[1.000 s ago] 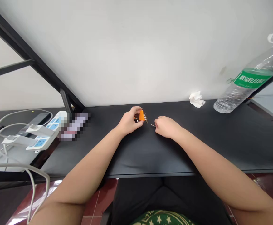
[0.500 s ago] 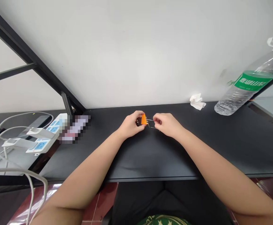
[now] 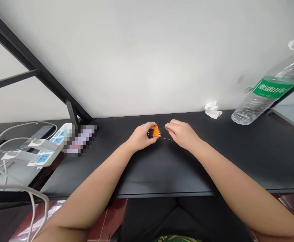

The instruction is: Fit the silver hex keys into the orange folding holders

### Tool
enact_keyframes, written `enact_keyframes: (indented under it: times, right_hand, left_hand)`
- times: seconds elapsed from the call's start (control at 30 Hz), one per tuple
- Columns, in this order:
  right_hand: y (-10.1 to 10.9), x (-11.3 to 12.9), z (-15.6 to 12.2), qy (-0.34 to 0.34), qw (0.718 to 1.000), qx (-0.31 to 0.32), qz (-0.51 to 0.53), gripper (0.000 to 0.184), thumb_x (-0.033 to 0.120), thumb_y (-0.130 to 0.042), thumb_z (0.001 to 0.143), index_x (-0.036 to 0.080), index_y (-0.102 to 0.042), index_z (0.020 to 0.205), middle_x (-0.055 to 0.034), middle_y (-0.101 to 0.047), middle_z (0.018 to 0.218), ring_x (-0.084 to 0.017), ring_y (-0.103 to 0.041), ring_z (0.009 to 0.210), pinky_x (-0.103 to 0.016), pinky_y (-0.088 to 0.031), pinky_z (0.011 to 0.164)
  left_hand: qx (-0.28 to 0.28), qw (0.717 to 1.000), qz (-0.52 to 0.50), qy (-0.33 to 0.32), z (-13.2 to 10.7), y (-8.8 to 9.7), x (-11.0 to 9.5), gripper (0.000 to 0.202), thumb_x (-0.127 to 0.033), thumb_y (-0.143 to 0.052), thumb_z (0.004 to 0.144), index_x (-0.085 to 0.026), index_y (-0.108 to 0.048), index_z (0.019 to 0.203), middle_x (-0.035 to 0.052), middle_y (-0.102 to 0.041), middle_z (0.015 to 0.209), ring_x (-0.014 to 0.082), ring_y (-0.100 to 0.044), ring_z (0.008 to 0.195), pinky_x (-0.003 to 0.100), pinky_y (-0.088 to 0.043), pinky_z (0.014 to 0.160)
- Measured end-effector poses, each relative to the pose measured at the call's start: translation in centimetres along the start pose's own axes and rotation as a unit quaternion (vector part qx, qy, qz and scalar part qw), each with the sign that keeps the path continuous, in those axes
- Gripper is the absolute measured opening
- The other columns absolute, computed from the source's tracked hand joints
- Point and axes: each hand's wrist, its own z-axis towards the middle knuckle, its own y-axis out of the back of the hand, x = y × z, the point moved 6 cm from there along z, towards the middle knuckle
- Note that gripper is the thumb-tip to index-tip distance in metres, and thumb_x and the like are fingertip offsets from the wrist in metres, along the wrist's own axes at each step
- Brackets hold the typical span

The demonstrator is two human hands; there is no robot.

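Observation:
My left hand [image 3: 141, 137] grips an orange hex key holder [image 3: 156, 131] between thumb and fingers, with the ends of several dark hex keys showing on both sides of it. To its right, my right hand [image 3: 183, 133] pinches a thin hex key [image 3: 161, 128] that reaches to the upper part of the holder. Whether its tip sits inside a slot is too small to tell. Another thin hex key [image 3: 167, 139] with a bent end lies just below, between the holder and my right hand.
On the black table [image 3: 162, 171], a crumpled white tissue [image 3: 213, 110] lies near the wall. A large plastic bottle [image 3: 273, 89] with a green label leans at right. A power strip [image 3: 52, 144] with white cables stands at left beside a blurred-out object [image 3: 82, 139].
My right hand has moved slightly and its pinched key now meets the holder higher up. The lower bent key shows more fully. The left hand still holds the holder.

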Motion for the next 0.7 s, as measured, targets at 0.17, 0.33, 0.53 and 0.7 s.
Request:
enact_keyframes:
  times: [0.17,0.33,0.53,0.7]
  right_hand:
    - [0.4,1.1,0.0,0.042,0.997,0.001,0.068,0.029,0.011,-0.047,0.101,0.02,-0.074,0.093,-0.0063,-0.07,0.091,-0.016,-0.059,0.073,-0.029,-0.042,0.065]
    - [-1.2,-1.3,0.2,-0.141,0.924,0.003,0.355,0.018,0.039,-0.074,0.09,0.022,-0.069,0.091,0.0,-0.068,0.081,-0.014,-0.058,0.066,-0.029,-0.046,0.062]
    - [-3.9,-3.4,-0.4,-0.274,0.869,0.103,0.399,0.047,0.067,-0.06,0.094,0.022,-0.056,0.081,0.0049,-0.049,0.061,-0.012,-0.044,0.054,-0.026,-0.035,0.051]
    - [-2.7,-2.9,-0.6,-0.159,0.968,0.176,0.077,0.017,0.035,-0.075,0.085,0.021,-0.066,0.083,-0.0053,-0.067,0.093,-0.017,-0.06,0.077,-0.027,-0.041,0.064]
  left_hand:
    - [0.003,0.995,0.09,-0.047,0.1,0.3,-1.6,0.043,-0.025,-0.079,0.078,-0.024,-0.066,0.119,0.0066,-0.069,0.111,0.0248,-0.067,0.105,0.042,-0.057,0.098]
    - [0.011,0.997,0.022,-0.074,0.0,0.1,-3.2,0.041,-0.028,-0.078,0.081,-0.026,-0.068,0.121,0.0076,-0.068,0.119,0.0263,-0.063,0.119,0.04,-0.056,0.102]
    - [0.019,0.998,-0.019,-0.051,0.0,-0.1,-2.6,0.041,-0.032,-0.074,0.085,-0.025,-0.065,0.124,0.0049,-0.072,0.113,0.0219,-0.068,0.102,0.037,-0.058,0.093]
    - [0.005,1.0,-0.018,-0.015,0.2,0.3,0.0,0.047,-0.032,-0.075,0.083,-0.023,-0.064,0.127,0.0054,-0.073,0.116,0.0201,-0.071,0.099,0.033,-0.059,0.091]
